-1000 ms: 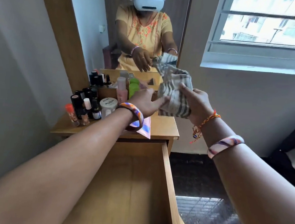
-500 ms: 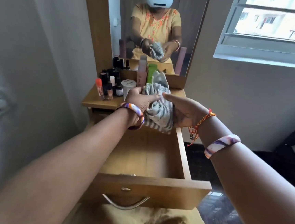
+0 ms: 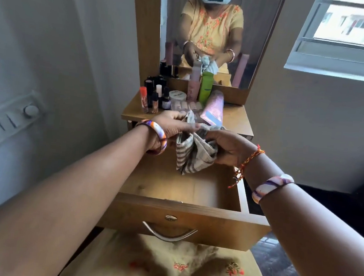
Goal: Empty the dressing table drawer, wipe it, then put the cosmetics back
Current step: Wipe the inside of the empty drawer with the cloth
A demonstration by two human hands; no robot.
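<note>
Stage shown: emptying apparently complete, wiping about to begin. Pulled-out wooden drawer with curved metal handle (image 3: 176, 216) standing open, visible floor bare, far end masked by the cloth. Grey-and-white striped woven cloth (image 3: 194, 154) bunched and hanging above the far half of the drawer, not yet touching the drawer floor. Left hand (image 3: 173, 126) curled round the upper left fold of the cloth, thumb and fingers pressed together on the fabric. Right hand (image 3: 228, 149) curled round the right side of the bundle, fingers wrapped into the folds; exact finger placement probably partly hidden by the fabric. Both grips closed on the cloth, none spread. Cosmetics beyond the drawer, on the wooden dressing-table top (image 3: 235, 120): cluster of small dark and red-capped bottles (image 3: 155, 96) beyond the drawer's left corner, white round jar (image 3: 177, 95) beside them, tall pink bottle (image 3: 193, 85) and green bottle (image 3: 205, 87) further back against the mirror frame, pink shiny pouch (image 3: 214, 110) lying just beyond the cloth. Next move, as judged: gathering the cloth into a firm pad in one hand, lowering into the drawer, pressing flat and sweeping floor and corners; cosmetics to return only afterwards.
</note>
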